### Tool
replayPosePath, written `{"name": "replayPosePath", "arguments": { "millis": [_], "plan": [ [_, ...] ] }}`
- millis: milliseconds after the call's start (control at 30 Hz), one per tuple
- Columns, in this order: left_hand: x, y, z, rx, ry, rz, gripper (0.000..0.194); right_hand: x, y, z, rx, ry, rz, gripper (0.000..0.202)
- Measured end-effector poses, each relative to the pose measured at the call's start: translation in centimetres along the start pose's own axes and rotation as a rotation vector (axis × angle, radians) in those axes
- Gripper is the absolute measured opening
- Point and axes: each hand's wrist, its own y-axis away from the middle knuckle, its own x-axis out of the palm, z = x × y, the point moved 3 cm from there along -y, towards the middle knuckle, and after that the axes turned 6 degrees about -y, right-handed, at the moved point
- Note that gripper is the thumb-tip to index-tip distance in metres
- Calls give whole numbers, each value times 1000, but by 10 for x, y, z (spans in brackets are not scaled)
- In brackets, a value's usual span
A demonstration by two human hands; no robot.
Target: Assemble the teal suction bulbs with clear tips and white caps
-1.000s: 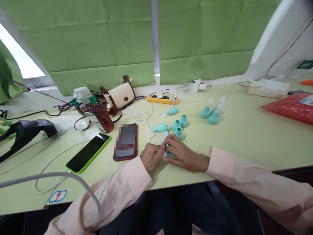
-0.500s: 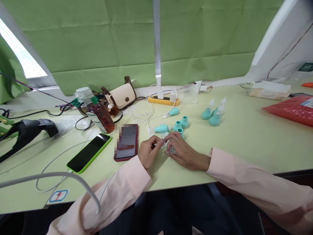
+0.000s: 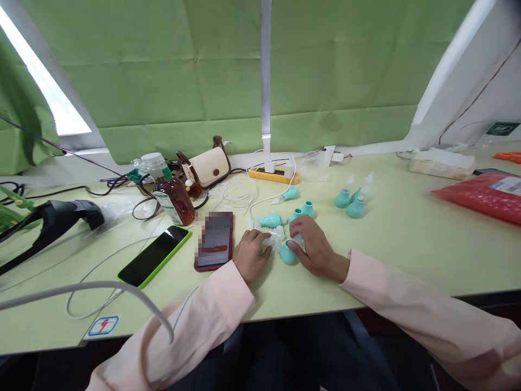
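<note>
My left hand (image 3: 251,254) rests on the table, thumb and index finger apart, tips beside a small heap of translucent plastic pieces (image 3: 275,237). My right hand (image 3: 319,248) curves its fingers round a whitish translucent piece (image 3: 299,239), mostly hidden under them. Between the hands a teal squeeze bulb (image 3: 288,254) sits upright, close to the right thumb. Behind the right fingers stand more open-necked teal bulbs (image 3: 308,208). A teal bulb with a clear tip (image 3: 271,220) lies on its side, another such bulb (image 3: 290,193) farther back.
Several bulbs with clear nozzles (image 3: 356,206) stand at right. Left of my hands lie a red-cased phone (image 3: 214,241) and a green-cased phone (image 3: 154,256). Behind are a bottle (image 3: 175,201), a cream bag (image 3: 210,167) and a yellow power strip (image 3: 273,174). A red package (image 3: 484,193) lies far right.
My hands have moved apart; the right one went right and slightly up. The teal bulb between them now shows, and so do the translucent pieces by the left fingertips. The view shifted slightly.
</note>
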Motion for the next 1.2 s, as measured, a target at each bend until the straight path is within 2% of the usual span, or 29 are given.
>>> {"name": "replayPosePath", "arguments": {
  "millis": [133,267,467,500,567,633,667,700,833,933,1033,1133,1200],
  "plan": [
    [4,-1,1,40,-48,3,26,3,-18,-16,86,134,125,13],
    [5,-1,2,77,-80,-30,25,15,-25,-32,69,143,167,14],
    [-11,11,-13,202,-109,-232,29,27,-19,-39,14,129,144,18],
    [-13,16,-20,287,-112,-289,29,27,-18,-39,14,114,123,18],
    [-15,29,-43,764,-198,-532,24,26,-17,-40,28,74,62,16],
    [-5,38,-60,1187,-307,-540,22,24,-16,-41,55,23,-21,13],
    [2,37,-66,1313,-371,-501,23,22,-16,-42,74,-5,-70,11],
    [9,34,-69,1366,-437,-458,26,19,-16,-43,94,-33,-121,10],
    [28,9,-76,1379,-557,-332,31,5,-18,-56,179,-129,-328,6],
    [37,-7,-80,1302,-586,-220,34,-8,-21,-71,228,-168,-473,7],
    [42,-19,-84,1191,-600,-133,36,-22,-23,-86,246,-175,-560,9],
    [49,-26,-84,1111,-650,-78,31,-38,-25,-100,239,-127,-622,11],
    [53,-29,-82,1076,-688,-72,27,-54,-23,-109,235,13,-688,12]
  ]
}}
